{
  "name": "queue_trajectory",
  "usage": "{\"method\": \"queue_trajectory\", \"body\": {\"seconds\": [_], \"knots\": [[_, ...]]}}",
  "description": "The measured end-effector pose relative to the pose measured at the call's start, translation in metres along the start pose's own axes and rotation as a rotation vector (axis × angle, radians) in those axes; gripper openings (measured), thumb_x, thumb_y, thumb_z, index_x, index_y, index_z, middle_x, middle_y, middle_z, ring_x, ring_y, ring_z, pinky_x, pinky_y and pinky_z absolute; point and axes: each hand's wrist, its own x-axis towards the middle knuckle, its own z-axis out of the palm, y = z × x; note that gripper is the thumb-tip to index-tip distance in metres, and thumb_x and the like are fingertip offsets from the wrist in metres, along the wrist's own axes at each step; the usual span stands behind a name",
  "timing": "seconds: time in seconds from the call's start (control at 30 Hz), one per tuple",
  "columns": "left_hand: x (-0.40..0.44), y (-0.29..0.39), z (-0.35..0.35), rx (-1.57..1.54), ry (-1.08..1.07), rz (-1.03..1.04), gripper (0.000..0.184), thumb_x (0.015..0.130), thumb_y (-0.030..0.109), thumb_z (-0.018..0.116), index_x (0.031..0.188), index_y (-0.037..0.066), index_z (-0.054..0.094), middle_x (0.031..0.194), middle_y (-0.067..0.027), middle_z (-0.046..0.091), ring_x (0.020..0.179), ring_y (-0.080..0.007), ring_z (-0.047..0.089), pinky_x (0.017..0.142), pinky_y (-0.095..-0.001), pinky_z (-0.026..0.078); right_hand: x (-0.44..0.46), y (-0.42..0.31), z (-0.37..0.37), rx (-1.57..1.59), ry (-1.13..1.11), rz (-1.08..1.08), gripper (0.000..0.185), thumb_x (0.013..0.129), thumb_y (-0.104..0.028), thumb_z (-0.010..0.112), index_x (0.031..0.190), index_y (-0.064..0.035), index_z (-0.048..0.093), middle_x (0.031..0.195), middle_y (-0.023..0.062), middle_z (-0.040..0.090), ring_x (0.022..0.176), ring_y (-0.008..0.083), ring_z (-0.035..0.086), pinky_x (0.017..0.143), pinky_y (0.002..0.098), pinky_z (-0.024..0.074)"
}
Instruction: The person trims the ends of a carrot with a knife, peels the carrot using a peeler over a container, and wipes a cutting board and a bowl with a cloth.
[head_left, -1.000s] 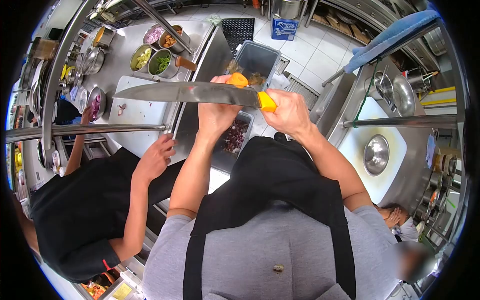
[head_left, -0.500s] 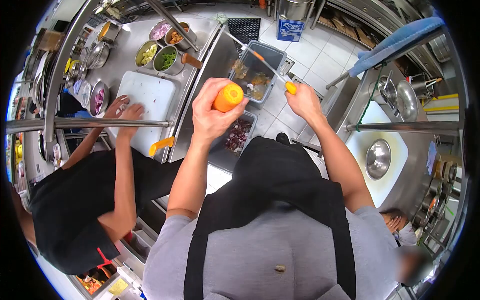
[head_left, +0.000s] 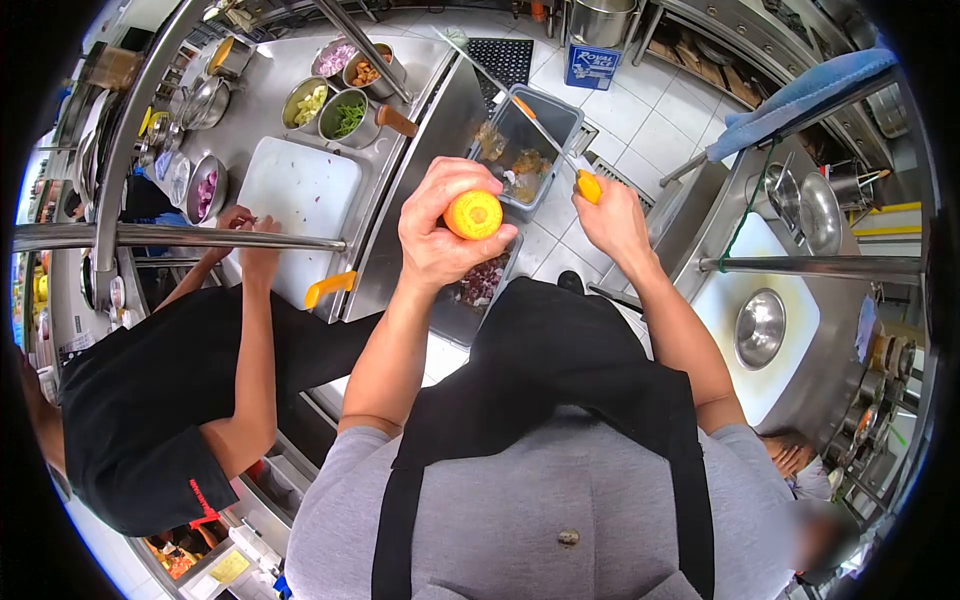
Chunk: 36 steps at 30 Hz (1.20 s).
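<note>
My left hand is wrapped round an orange carrot, whose round cut end faces the camera. My right hand grips the yellow handle of a large knife. The blade, seen nearly edge-on, points up and left over a grey bin with peelings in it, and a small orange piece lies along the blade. The knife and carrot are apart. Below the carrot, partly hidden by my left hand, is a second bin holding dark red scraps.
At left a co-worker's hands are at a white cutting board, near a yellow handle. Pots of cut vegetables stand behind. A metal rail crosses there. At right, a steel bowl rests on another board.
The knife has swung from lying across the carrot to pointing away, its blade now edge-on. My hands moved apart, and the carrot's cut end turned toward the camera. The co-worker's hand returned to the board.
</note>
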Motion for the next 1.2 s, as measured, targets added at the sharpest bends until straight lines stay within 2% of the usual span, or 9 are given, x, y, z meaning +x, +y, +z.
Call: {"method": "queue_trajectory", "body": {"seconds": [0.33, 0.4, 0.47, 0.53, 0.6, 0.83, 0.97, 1.07, 1.2], "knots": [[-0.002, -0.001, 0.008, -0.097, 0.013, -0.02, 0.047, 0.064, 0.013, 0.093, 0.103, 0.004, 0.07, 0.099, -0.0094, 0.071, 0.094, -0.0261, 0.066, 0.084, -0.0386, 0.053, 0.033, 0.074, 0.066, -0.129, -0.168, 0.164, 0.034, 0.089, -0.024, 0.059, 0.106, 0.0022, 0.073, 0.1, 0.0342, 0.069, 0.098, 0.0484, 0.068, 0.09, 0.0531, 0.0542], [-0.008, -0.007, 0.007, -0.035, -0.042, 0.017, 0.045, 0.08, 0.026, 0.086, 0.11, 0.001, 0.064, 0.101, -0.0138, 0.067, 0.097, -0.0278, 0.065, 0.088, -0.0418, 0.054, 0.031, 0.076, 0.07, -0.112, -0.104, 0.142, 0.034, 0.086, -0.026, 0.062, 0.097, 0.0049, 0.07, 0.094, 0.033, 0.069, 0.092, 0.0487, 0.068, 0.083, 0.0522, 0.0535], [-0.014, -0.005, 0.016, -0.543, 0.146, -0.471, 0.044, 0.091, 0.03, 0.076, 0.12, 0.002, 0.058, 0.104, -0.0139, 0.064, 0.099, -0.0283, 0.065, 0.09, -0.0447, 0.055, 0.028, 0.066, 0.064, 0.002, -0.072, 0.229, 0.033, 0.086, -0.027, 0.063, 0.097, 0.0027, 0.071, 0.091, 0.0325, 0.069, 0.092, 0.0468, 0.069, 0.083, 0.0517, 0.0529], [-0.011, -0.008, 0.02, -0.61, 0.219, -0.547, 0.047, 0.102, 0.041, 0.059, 0.128, 0.003, 0.051, 0.107, -0.0131, 0.061, 0.101, -0.0278, 0.064, 0.092, -0.0488, 0.056, 0.026, 0.058, 0.056, 0.023, -0.091, 0.265, 0.033, 0.086, -0.028, 0.062, 0.098, 0.0021, 0.071, 0.094, 0.0319, 0.07, 0.093, 0.0463, 0.069, 0.084, 0.0515, 0.0533], [-0.008, -0.014, 0.014, -1.228, 0.339, -0.794, 0.052, 0.104, 0.051, 0.048, 0.128, 0.005, 0.051, 0.11, -0.0122, 0.06, 0.103, -0.0264, 0.064, 0.093, -0.0511, 0.056, 0.024, 0.056, 0.055, 0.047, -0.108, 0.302, 0.034, 0.086, -0.029, 0.062, 0.099, 0.0014, 0.071, 0.097, 0.0314, 0.07, 0.094, 0.0458, 0.069, 0.085, 0.0514, 0.0536], [-0.013, -0.028, 0.003, -1.515, 0.422, -0.938, 0.052, 0.104, 0.048, 0.045, 0.131, 0.005, 0.053, 0.119, -0.0156, 0.061, 0.112, -0.0303, 0.062, 0.105, -0.0573, 0.047, 0.0, 0.049, 0.037, 0.095, -0.093, 0.293, 0.035, 0.088, -0.034, 0.066, 0.088, 0.0007, 0.068, 0.075, 0.0226, 0.068, 0.073, 0.0389, 0.067, 0.071, 0.0487, 0.0502], [-0.011, -0.034, 0.015, -1.484, 0.413, -0.916, 0.047, 0.105, 0.04, 0.049, 0.132, 0.002, 0.053, 0.122, -0.0158, 0.061, 0.113, -0.0286, 0.062, 0.104, -0.0521, 0.049, -0.022, 0.037, 0.02, 0.119, -0.048, 0.342, 0.04, 0.092, -0.04, 0.068, 0.087, -0.0006, 0.067, 0.068, 0.0176, 0.065, 0.065, 0.0315, 0.063, 0.066, 0.0455, 0.0484], [-0.021, -0.056, 0.028, -0.808, 0.361, -0.987, 0.041, 0.106, 0.029, 0.057, 0.133, -0.001, 0.052, 0.124, -0.0164, 0.064, 0.11, -0.0226, 0.064, 0.098, -0.0395, 0.052, -0.036, 0.025, 0.012, 0.21, 0.005, 0.364, 0.042, 0.092, -0.042, 0.07, 0.088, -0.0012, 0.068, 0.066, 0.0155, 0.064, 0.062, 0.0277, 0.062, 0.064, 0.0437, 0.0476], [-0.014, -0.048, 0.031, -0.828, 0.305, -1.022, 0.047, 0.105, 0.036, 0.058, 0.136, 0.002, 0.051, 0.125, -0.017, 0.065, 0.112, -0.0229, 0.065, 0.097, -0.0412, 0.053, -0.047, 0.012, 0.0, 0.258, 0.086, 0.336, 0.042, 0.093, -0.043, 0.07, 0.09, -0.0018, 0.069, 0.065, 0.0145, 0.063, 0.061, 0.0271, 0.061, 0.063, 0.0439, 0.0475]]}}
